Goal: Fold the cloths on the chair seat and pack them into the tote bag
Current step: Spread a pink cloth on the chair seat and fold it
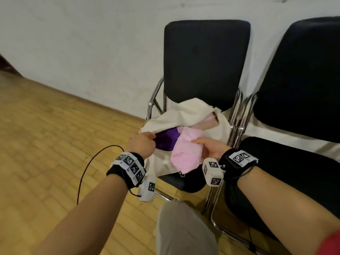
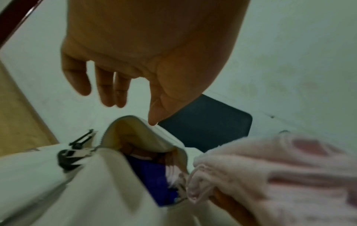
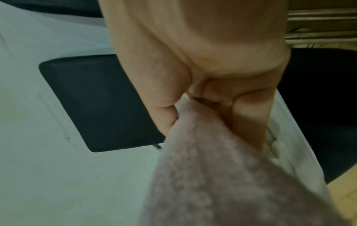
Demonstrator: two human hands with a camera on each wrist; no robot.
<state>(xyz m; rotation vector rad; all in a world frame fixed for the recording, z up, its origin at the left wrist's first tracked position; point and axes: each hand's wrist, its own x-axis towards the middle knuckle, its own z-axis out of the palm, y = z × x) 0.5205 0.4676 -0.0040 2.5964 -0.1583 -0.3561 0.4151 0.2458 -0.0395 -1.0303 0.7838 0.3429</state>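
Packing step: my right hand (image 1: 209, 148) grips the folded pink cloth (image 1: 185, 153) at the bag (image 1: 165, 118) mouth on the chair, left hand (image 2: 146, 50) hovers loose-fingered over the rim; next I push the cloth inside.

tote bag (image 1: 185, 115) base hidden; R fingers (image 1: 204, 150) behind pink cloth (image 1: 185, 153)

Both forearms are bare. Each wrist wears a black band (image 1: 127, 172) faced with white tiles printed in black square codes, and a small white camera block (image 1: 147, 188) bearing the same codes hangs under each. A thin black cable (image 1: 88, 168) loops off the left band. Grey trousers (image 1: 182, 230) cover a knee; a red sleeve edge (image 1: 331, 243) shows at the right.
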